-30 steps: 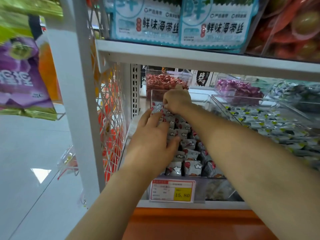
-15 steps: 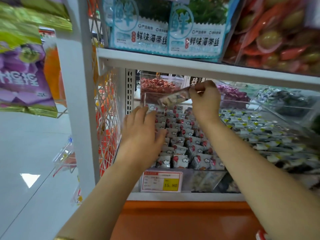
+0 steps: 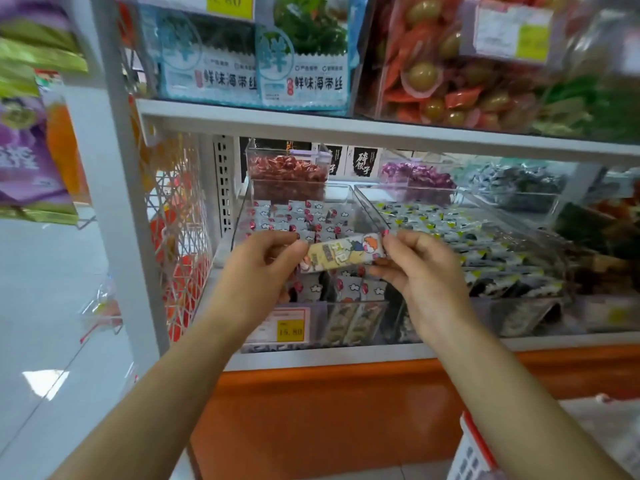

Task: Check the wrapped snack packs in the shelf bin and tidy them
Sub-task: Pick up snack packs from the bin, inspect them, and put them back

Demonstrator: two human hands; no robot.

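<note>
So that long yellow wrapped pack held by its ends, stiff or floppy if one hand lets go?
Probably stiff: the long yellow-printed wrapped snack pack spans straight between the left hand and right hand without sagging. Likely light, since pinches at its ends carry it. Its film wrapper may be slippery.

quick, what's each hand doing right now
left hand: pinches the left end of a snack pack
right hand: pinches the right end of the same pack
</note>
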